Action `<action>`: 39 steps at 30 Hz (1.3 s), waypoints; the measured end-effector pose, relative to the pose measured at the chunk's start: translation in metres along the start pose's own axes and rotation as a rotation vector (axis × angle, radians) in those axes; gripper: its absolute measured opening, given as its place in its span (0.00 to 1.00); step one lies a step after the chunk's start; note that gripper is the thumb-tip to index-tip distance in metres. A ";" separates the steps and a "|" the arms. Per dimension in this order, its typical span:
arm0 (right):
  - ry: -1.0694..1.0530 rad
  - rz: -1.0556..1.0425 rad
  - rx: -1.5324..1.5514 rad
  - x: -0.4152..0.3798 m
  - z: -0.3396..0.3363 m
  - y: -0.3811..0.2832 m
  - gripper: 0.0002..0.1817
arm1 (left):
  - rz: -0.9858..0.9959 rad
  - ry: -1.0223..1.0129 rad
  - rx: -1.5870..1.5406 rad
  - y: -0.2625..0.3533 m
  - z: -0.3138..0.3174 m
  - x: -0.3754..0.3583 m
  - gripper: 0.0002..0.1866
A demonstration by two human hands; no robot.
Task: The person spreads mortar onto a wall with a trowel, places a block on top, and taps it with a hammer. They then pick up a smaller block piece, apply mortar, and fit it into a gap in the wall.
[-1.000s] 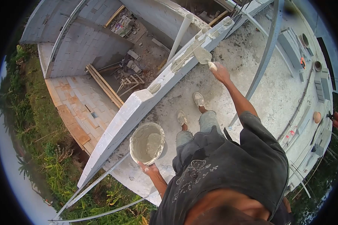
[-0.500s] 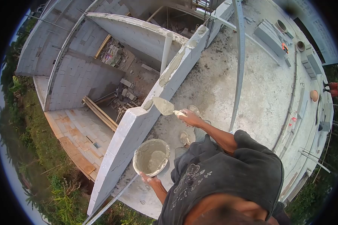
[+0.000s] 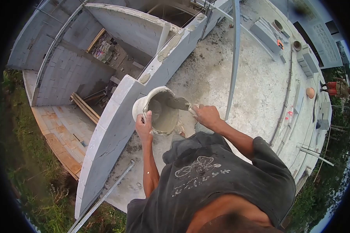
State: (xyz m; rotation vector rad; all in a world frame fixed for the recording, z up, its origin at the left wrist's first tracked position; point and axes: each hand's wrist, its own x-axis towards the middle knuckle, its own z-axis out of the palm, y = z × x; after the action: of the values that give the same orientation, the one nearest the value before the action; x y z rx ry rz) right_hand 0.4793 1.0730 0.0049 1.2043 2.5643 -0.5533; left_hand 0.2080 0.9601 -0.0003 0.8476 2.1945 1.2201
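Observation:
My left hand (image 3: 144, 126) grips the near rim of a round, mortar-smeared bucket (image 3: 139, 108), its thumb over the edge. The bucket is tilted, with its mouth facing me, beside the block wall. My right hand (image 3: 206, 115) is closed on the handle of a trowel (image 3: 178, 103), whose blade reaches inside the bucket at its right rim. Wet grey mortar (image 3: 168, 117) coats the inside. Behind the bucket runs the light grey block wall (image 3: 118, 101), with patches of mortar (image 3: 170, 47) along its lower top course.
A metal bar (image 3: 235, 62) rises over the concrete floor (image 3: 210, 70). Stacked blocks (image 3: 265, 35), pots (image 3: 310, 93) and rods stand at the right, where another person (image 3: 332, 88) is visible. Left of the wall, the ground drops to lower rooms with bamboo poles (image 3: 85, 108).
My left hand has raised and tilted the bucket. The trowel has moved from over the wall's top into the bucket. The view has shifted slightly.

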 end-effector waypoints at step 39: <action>0.248 0.511 2.150 0.392 0.004 0.168 0.25 | -0.612 0.335 -0.316 0.005 0.133 0.089 0.20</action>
State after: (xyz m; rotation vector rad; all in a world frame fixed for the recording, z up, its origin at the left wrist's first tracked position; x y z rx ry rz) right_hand 0.3649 1.4361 -0.1866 2.0361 0.6315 -3.2169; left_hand 0.2371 1.1016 -0.0701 -0.1678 2.1729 1.3870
